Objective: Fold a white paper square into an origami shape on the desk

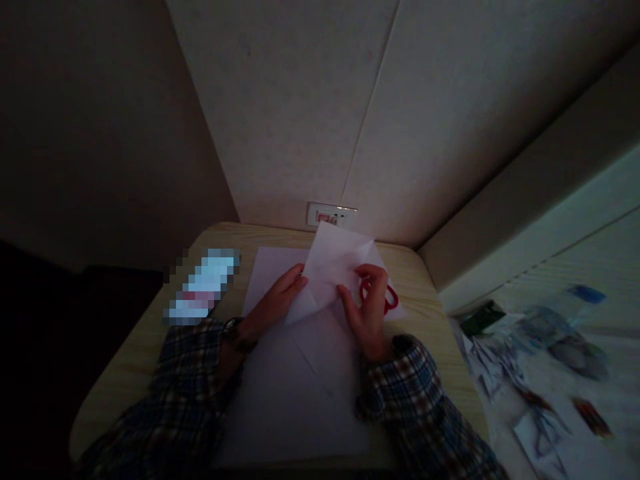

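Observation:
A folded sheet of white paper (pixel 333 260) is raised in front of me, tilted, with creases showing near its upper right corner. My left hand (pixel 277 297) is closed on its left edge, pinching it between thumb and fingers. Over the right part of the sheet is my right hand (pixel 367 310), its thumb and curved forefinger apart against the paper. Red-handled scissors (pixel 393 300) lie beside and partly behind the right hand; their blades are hidden. Beneath both hands a larger white sheet (pixel 300 400) lies flat on the wooden table (pixel 425 287).
A phone (pixel 205 287) with a lit, pixelated screen lies on the table's left side. A wall socket (pixel 331 215) sits just above the far edge. Right of the table, a lower pale surface holds paper scraps (pixel 493 363), a clear bottle with a blue cap (pixel 587 293) and other clutter.

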Tool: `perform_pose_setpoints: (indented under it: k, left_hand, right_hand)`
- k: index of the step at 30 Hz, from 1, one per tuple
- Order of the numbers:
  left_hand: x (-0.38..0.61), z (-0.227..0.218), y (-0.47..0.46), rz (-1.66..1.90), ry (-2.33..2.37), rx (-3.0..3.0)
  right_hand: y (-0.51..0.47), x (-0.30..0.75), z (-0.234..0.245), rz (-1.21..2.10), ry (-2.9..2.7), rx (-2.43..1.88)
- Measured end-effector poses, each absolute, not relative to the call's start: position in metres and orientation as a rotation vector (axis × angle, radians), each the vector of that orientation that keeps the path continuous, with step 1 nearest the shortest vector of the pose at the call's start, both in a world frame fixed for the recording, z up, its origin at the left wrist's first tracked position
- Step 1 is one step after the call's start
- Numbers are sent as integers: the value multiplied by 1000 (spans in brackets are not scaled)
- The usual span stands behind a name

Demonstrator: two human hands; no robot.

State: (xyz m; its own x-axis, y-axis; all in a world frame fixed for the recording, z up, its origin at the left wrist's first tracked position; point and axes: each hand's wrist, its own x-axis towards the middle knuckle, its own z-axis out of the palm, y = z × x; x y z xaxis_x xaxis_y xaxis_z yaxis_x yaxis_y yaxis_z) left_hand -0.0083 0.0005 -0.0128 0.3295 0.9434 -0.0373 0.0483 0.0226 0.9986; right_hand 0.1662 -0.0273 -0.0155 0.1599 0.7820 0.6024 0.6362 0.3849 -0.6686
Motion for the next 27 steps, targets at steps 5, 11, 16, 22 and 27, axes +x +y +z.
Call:
perform_pose_setpoints:
  k: [5,11,16,22,27]
  left_hand:
    - [-9,-11,0,991,1040,1383]
    - [-7,-7,-4,1063,1020,1350]
    - [-4,0,-10,1064,1041,1372]
    - [-6,3,-10,971,1080,1373]
    - [-7,5,-6,956,1108,1271]
  right_hand:
    - [-24,164,-13,535,-1255,-1491]
    - [-26,160,-5,1051,-1297,-1362]
    - [-30,156,-8,1102,-1238,-1382]
    - [-32,156,-7,1075,-1168,-1385]
    - [-34,159,-8,1031,-1196,-1430]
